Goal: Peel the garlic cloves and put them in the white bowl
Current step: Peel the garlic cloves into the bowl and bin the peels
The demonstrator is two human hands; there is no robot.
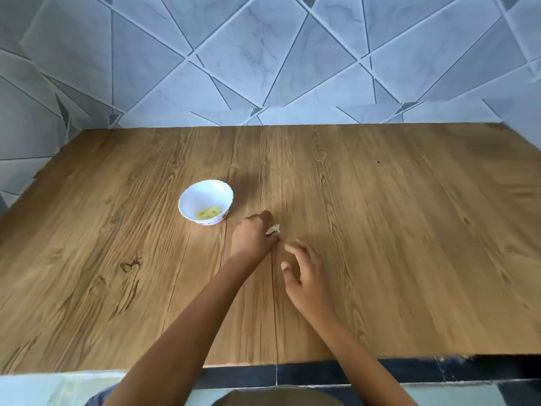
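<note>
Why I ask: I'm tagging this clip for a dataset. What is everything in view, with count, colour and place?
white bowl: one, white with a scalloped rim, on the table left of centre
peeled pieces: a few, pale yellow and too blurred to count, in the bottom of the bowl
garlic piece: one, off-white, pinched in the left hand just right of the bowl
table: one, brown wood grain, fills the middle of the view
wall tiles: many, pale grey-blue with dark lines, behind the table
floor tiles: several, dark, below the table's near edge
left hand: one, grips the garlic piece
right hand: one, fingers spread, holds nothing, beside the left hand
</note>
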